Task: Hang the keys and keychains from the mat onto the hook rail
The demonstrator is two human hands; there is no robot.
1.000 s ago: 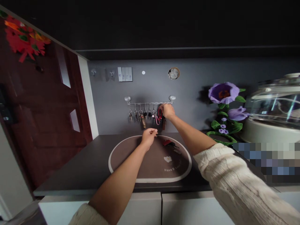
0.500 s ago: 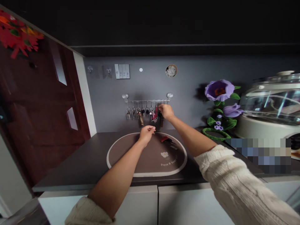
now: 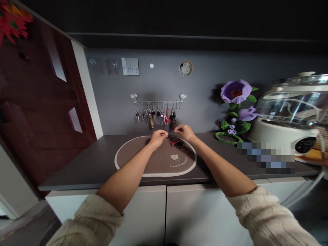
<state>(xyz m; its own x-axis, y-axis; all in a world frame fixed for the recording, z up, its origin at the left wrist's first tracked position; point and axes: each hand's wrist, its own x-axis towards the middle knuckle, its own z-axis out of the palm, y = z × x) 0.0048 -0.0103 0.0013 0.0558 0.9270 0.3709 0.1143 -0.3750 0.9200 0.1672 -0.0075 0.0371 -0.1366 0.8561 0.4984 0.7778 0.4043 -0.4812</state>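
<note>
My left hand [image 3: 158,137] hovers over the far edge of a brown oval mat [image 3: 133,160], fingers pinched on something small and dark, too small to name. My right hand [image 3: 185,132] is beside it, lowered over the mat, fingers curled, close to a red and black key fob [image 3: 175,142] lying on the mat. Whether it touches the fob is unclear. Above both hands a chrome hook rail [image 3: 157,101] on the grey wall carries several key bunches [image 3: 156,116], one with a red strap.
The dark countertop [image 3: 84,164] runs over white cabinet doors [image 3: 205,212]. Purple artificial flowers [image 3: 235,102] and a glass-lidded cooker [image 3: 289,109] stand at right. A dark red door [image 3: 33,112] is at left, light switches [image 3: 130,66] above the rail.
My right hand has come down from the hook rail to just above the mat beside my left hand. The view has shifted back and down.
</note>
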